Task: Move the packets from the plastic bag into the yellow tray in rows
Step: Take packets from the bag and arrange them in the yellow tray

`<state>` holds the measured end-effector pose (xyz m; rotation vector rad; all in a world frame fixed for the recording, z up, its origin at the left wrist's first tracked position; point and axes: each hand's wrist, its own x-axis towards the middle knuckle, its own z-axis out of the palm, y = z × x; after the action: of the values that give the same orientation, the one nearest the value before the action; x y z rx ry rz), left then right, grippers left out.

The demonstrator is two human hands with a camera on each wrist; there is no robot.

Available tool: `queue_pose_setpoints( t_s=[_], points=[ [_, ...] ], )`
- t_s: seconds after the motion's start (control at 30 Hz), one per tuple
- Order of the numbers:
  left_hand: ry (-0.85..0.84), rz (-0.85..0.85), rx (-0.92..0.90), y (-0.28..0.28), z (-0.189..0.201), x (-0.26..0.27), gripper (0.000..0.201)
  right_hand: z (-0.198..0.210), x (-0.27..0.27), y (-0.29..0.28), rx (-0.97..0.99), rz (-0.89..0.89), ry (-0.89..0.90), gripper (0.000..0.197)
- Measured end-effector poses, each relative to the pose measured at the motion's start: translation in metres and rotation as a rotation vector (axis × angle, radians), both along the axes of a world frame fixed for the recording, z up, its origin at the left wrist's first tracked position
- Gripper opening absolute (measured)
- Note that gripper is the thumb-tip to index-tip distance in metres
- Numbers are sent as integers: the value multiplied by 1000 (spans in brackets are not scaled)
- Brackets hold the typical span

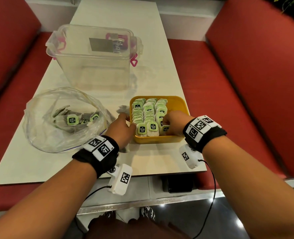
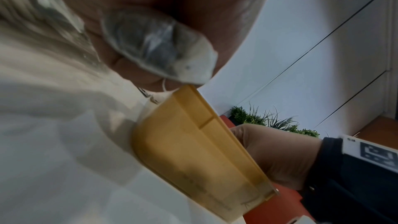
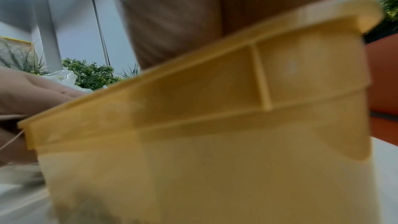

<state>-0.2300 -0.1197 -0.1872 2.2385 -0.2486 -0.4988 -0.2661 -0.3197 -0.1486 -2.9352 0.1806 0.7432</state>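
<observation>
The yellow tray [image 1: 177,138] stands on the table in front of me, with three rows of green-tagged tea packets [image 1: 143,116] standing in it. My right hand [image 1: 164,124] reaches into the tray's near right corner, fingers curled round a packet [image 1: 165,129] at the near end of the right row. My left hand [image 1: 127,121] rests against the tray's left rim and holds a grey packet [image 2: 159,43] in its palm. The clear plastic bag [image 1: 39,135] lies open to the left with several packets [image 1: 72,120] inside. The tray wall [image 3: 215,125] fills the right wrist view.
A big clear plastic box [image 1: 94,57] with pink clasps stands behind the bag and tray. Red bench seats [image 1: 246,83] flank the white table [image 1: 39,166]; its near edge is just behind my wrists. A grey packet [image 1: 123,108] shows beyond my left fingers.
</observation>
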Motion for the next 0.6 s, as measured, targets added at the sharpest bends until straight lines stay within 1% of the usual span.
queue_pose_setpoints(
  t_s=[0.07, 0.2, 0.27, 0.43, 0.57, 0.6],
  points=[
    [-2, -5, 6, 0, 1, 0, 26, 0, 1, -2, 5, -40, -47, 28],
    [-2, -14, 7, 0, 2, -2, 28, -1, 3, -1, 31, -99, -115, 21],
    [3, -17, 10, 1, 3, -2, 27, -3, 4, 0, 51, -117, -135, 22],
    [9, -14, 10, 1, 3, -2, 29, -4, 6, 4, 105, -208, -173, 34],
    [14, -10, 9, 1, 3, -2, 29, -1, 5, 3, 192, -366, -200, 57],
    [13, -10, 8, 1, 3, -2, 28, -1, 5, 2, 200, -398, -198, 60]
  ],
)
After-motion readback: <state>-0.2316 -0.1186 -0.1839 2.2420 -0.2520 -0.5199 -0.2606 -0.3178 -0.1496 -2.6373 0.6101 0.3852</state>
